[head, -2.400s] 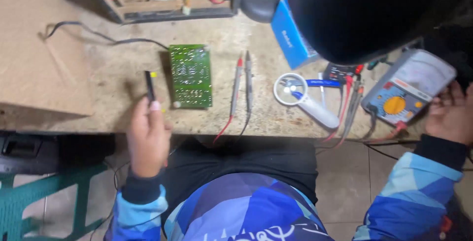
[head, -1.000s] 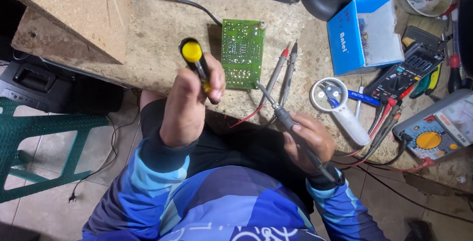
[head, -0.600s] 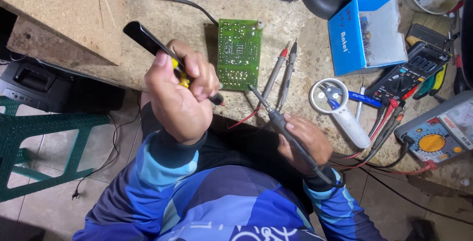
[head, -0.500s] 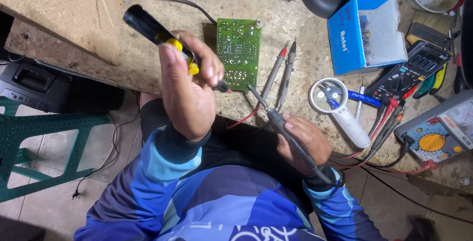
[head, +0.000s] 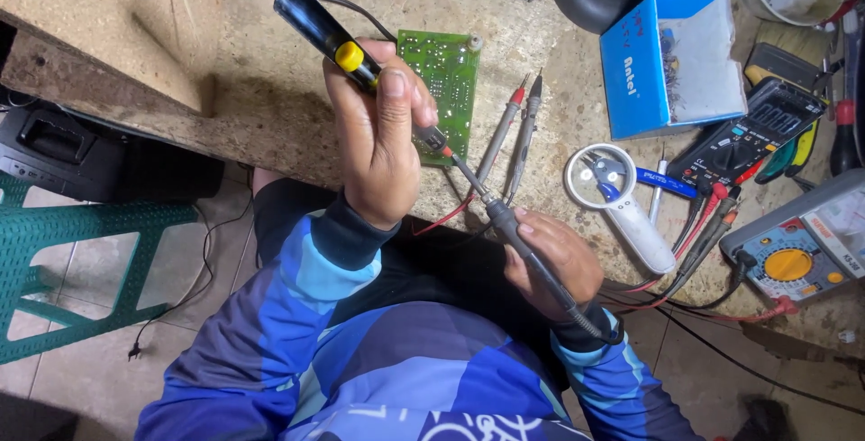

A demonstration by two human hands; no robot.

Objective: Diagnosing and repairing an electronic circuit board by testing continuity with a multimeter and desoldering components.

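My left hand (head: pixel 378 135) is shut on a black-handled tool with a yellow band (head: pixel 315 22), which slants down to the right. Its metal tip lies over the near edge of a green circuit board (head: pixel 446 72). My right hand (head: pixel 551 256) grips a slim black pen-shaped tool with a cable (head: pixel 532 256). That tool points up and to the left, and its tip meets the other tool's tip just in front of the board. The board lies flat on the rough workbench (head: pixel 270 108).
A red and a black test probe (head: pixel 509 130) lie right of the board. Further right are a white magnifier (head: pixel 622 202), a blue box of small parts (head: pixel 671 58), a dark digital meter (head: pixel 757 135) and a grey dial meter (head: pixel 802 252). A green plastic stool (head: pixel 72 261) stands at the left.
My left hand turned the yellow-banded tool from upright to slanting and lowered its tip to the board's near edge. My right hand stayed low with the slim black tool, whose tip now meets it.
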